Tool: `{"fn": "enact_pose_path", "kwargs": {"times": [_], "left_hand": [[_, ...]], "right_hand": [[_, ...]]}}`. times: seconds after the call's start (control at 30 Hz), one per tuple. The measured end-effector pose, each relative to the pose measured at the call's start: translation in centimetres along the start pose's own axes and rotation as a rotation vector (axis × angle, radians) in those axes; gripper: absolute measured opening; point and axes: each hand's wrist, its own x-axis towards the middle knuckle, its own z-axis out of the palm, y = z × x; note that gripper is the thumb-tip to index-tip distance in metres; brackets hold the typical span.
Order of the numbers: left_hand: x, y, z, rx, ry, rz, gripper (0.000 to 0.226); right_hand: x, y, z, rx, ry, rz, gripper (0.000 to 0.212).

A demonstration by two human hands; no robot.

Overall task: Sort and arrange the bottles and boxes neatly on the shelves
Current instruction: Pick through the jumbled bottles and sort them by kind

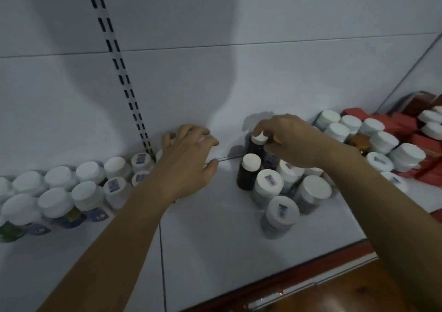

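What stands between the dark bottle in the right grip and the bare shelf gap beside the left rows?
Nothing visible. The right grip pinches the cap of the rear dark bottle; leftward the shelf is bare to the left grip at the end of the left rows. A second dark bottle stands in front, off that path.

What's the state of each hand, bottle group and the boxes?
left hand: over a hidden bottle, grip unclear
right hand: pinches rear dark bottle by its cap
front dark bottle: upright, capped, untouched
left rows: upright, capped, lined up
middle cluster: upright, bunched
red boxes: piled unevenly
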Motion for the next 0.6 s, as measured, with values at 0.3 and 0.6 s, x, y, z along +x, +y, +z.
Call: {"fn": "enact_pose_path", "kwargs": {"times": [0.3,0.6], "left_hand": [[3.8,5.1,4.5,-0.378,-0.209,0.165,0.054],[2.9,7.5,7.0,-0.479,0.075,-0.073,0.03]], "right_hand": [[-5.2,4.7,0.6,0.138,-0.089,-0.03,0.028],[-4.6,6.8,3.2,0.196,0.176,-0.049,0.008]]}}
